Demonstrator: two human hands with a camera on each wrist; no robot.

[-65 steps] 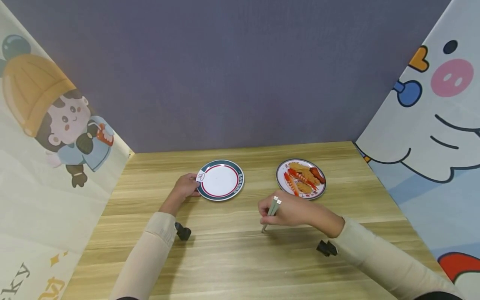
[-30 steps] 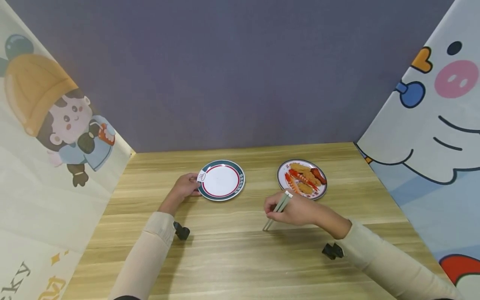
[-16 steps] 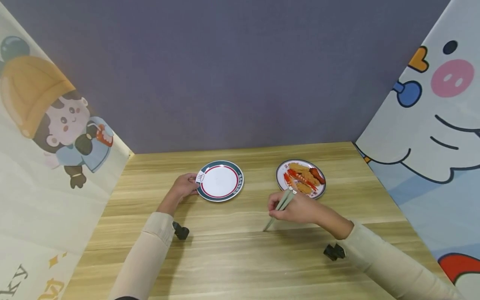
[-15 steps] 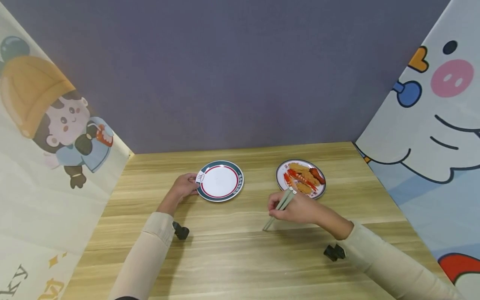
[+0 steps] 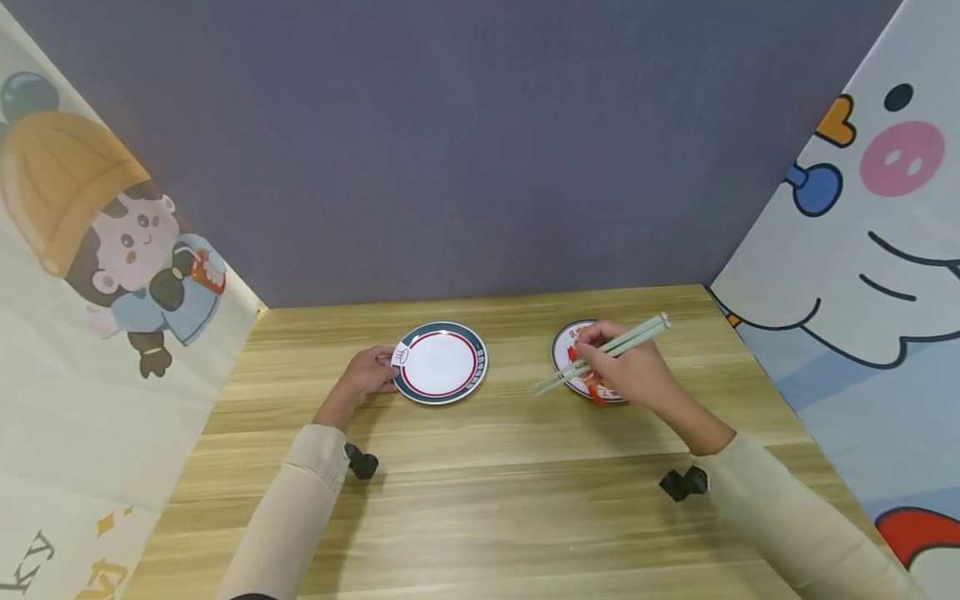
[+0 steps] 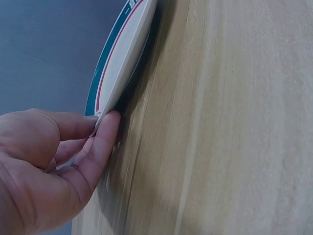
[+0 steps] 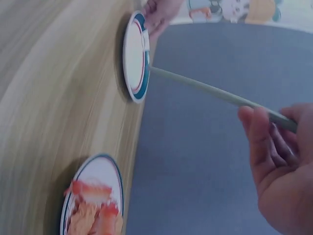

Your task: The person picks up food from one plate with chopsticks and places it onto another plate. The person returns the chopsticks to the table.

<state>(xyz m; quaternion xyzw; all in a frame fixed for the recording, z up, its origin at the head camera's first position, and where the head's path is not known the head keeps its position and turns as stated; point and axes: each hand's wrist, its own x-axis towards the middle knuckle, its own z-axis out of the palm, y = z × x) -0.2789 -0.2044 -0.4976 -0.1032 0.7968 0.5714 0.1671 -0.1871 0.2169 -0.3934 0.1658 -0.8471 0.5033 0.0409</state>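
Observation:
My left hand point(image 5: 369, 372) pinches the left rim of a white plate point(image 5: 441, 364) with a green band and a red ring; in the left wrist view the thumb lies on top and fingers are beneath the rim. My right hand point(image 5: 626, 362) holds a pair of pale green chopsticks point(image 5: 637, 335), their tips pointing left between the two plates. Below that hand sits a second plate point(image 5: 561, 350) of food, partly covered by it. In the right wrist view, red-and-white shrimp point(image 7: 90, 191) and golden fried pieces point(image 7: 83, 219) lie on it, beneath the chopsticks' level.
Both plates stand toward the back of a wooden table point(image 5: 480, 500). A grey-blue partition point(image 5: 480, 150) rises behind it. Printed cartoon panels close off the left point(image 5: 97, 250) and right point(image 5: 862, 250) sides.
My right hand has risen and moved back and right with the chopsticks, from the table in front to over the food plate. The chopsticks now lie flatter. My left hand stays at its plate.

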